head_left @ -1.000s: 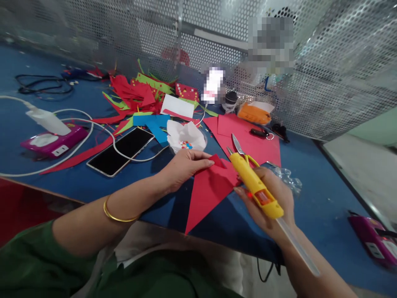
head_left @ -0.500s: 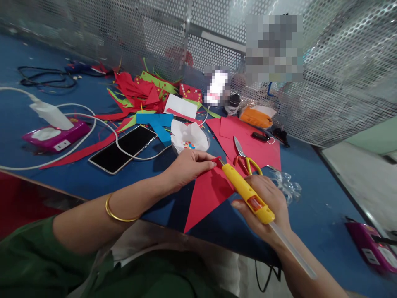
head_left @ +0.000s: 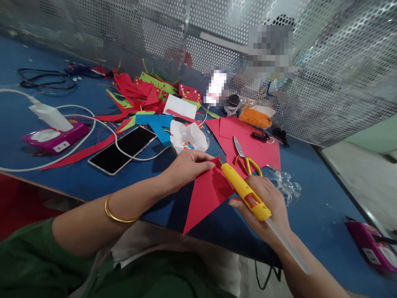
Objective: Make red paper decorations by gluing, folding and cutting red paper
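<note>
Near the table's front edge, my left hand pinches the top corner of a folded red paper, whose long point hangs toward the edge. My right hand is wrapped round a yellow glue gun with a clear glue stick sticking out of its back. The gun's metal tip meets the paper beside my left fingertips. Just beyond the gun lie scissors with red and yellow handles, on a larger red sheet.
A paper-lined bowl stands behind my left hand. To its left are a dark phone, a white cable and a purple power socket. Paper scraps lie farther back. Clear plastic sits right of my right hand.
The back end of the glue gun has shifted slightly left and up with my right hand. My left hand keeps its pinch on the red paper.
</note>
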Action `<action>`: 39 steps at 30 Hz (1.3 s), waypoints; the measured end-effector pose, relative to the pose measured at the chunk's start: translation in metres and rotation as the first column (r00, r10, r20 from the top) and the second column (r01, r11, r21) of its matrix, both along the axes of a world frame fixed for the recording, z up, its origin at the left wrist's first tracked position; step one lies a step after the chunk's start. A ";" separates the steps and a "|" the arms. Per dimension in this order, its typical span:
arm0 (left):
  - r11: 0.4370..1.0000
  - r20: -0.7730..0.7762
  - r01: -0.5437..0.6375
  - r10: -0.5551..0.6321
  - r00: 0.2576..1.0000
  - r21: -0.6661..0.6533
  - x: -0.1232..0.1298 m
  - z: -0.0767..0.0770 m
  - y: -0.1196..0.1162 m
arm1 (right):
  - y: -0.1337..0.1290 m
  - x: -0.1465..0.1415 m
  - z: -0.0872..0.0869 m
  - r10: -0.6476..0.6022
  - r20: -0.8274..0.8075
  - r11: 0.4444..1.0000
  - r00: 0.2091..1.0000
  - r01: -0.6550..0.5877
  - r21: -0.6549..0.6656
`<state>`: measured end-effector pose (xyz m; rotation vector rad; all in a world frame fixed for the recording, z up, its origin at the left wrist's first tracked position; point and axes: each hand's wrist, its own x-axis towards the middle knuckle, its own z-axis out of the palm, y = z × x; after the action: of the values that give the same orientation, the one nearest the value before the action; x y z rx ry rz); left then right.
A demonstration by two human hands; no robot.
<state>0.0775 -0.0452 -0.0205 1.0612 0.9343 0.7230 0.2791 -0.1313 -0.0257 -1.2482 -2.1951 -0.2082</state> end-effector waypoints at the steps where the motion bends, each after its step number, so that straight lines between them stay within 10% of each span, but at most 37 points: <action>1: 1.000 -0.006 0.000 0.000 1.000 0.007 0.000 0.000 0.000 | 0.000 0.000 0.000 0.000 0.009 1.000 1.000 0.000 0.004; 39: 1.000 -0.002 -0.025 0.025 1.000 -0.004 0.001 -0.001 0.000 | 0.001 -0.002 0.001 -0.063 0.006 0.998 0.998 0.063 0.017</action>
<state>0.0783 -0.0450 -0.0217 1.0478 0.9516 0.7407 0.2774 -0.1306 -0.0245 -1.3100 -2.1568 -0.2564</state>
